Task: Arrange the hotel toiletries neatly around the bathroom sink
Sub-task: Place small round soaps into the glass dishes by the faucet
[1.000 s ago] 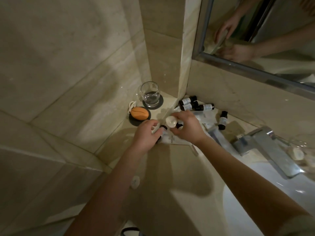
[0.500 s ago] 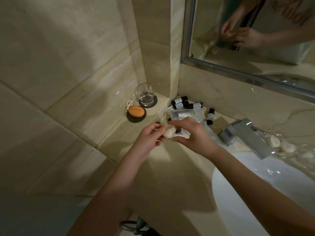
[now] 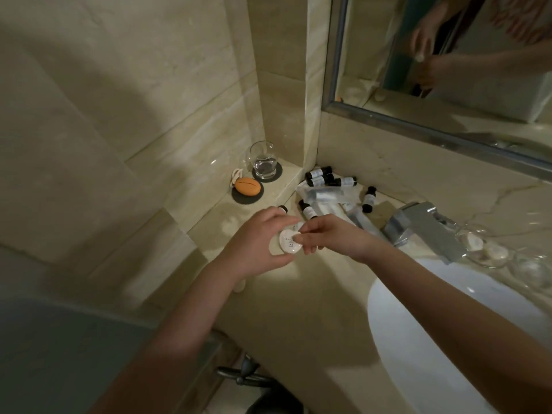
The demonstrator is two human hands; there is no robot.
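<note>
Marble counter (image 3: 298, 309) beside white sink (image 3: 448, 339); both hands' fingers (image 3: 280, 216) pinch 1 round soap (image 3: 288, 242).

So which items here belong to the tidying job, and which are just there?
Job items:
round white soap, held by left hand and right hand
small dark-capped bottles
clear sachets

Just there:
glass
orange soap
faucet
mirror
</note>
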